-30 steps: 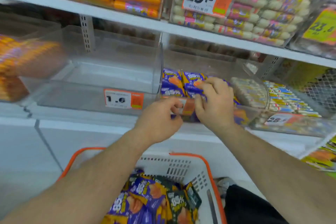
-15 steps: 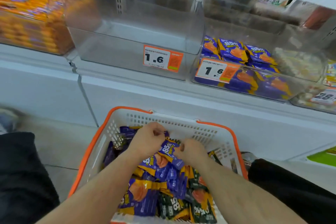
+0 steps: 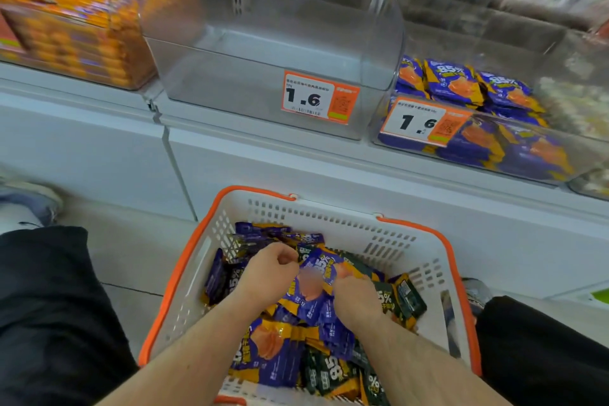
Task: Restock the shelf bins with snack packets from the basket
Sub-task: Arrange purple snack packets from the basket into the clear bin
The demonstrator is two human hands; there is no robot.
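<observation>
A white basket with an orange rim point(image 3: 333, 217) stands on the floor below me, holding several purple and dark green snack packets point(image 3: 280, 349). Both my hands are down among them. My left hand point(image 3: 267, 273) has its fingers curled and pinches the top edge of a purple packet point(image 3: 321, 269). My right hand point(image 3: 357, 298) grips the same bunch of purple packets from the right. Above on the shelf, a clear bin point(image 3: 514, 155) with a 1.6 price tag is partly filled with purple packets. The clear bin point(image 3: 263, 53) left of it holds nothing.
A bin of orange packets point(image 3: 66, 20) stands at the far left of the shelf, and a bin of pale snacks point(image 3: 580, 102) at the far right. My dark trouser legs point(image 3: 43, 306) flank the basket. A white cabinet front point(image 3: 296, 171) runs below the shelf.
One second ago both hands were at the purple-packet bin on the shelf. They dropped into the basket and now hold purple packets there; my view has tilted downward.
</observation>
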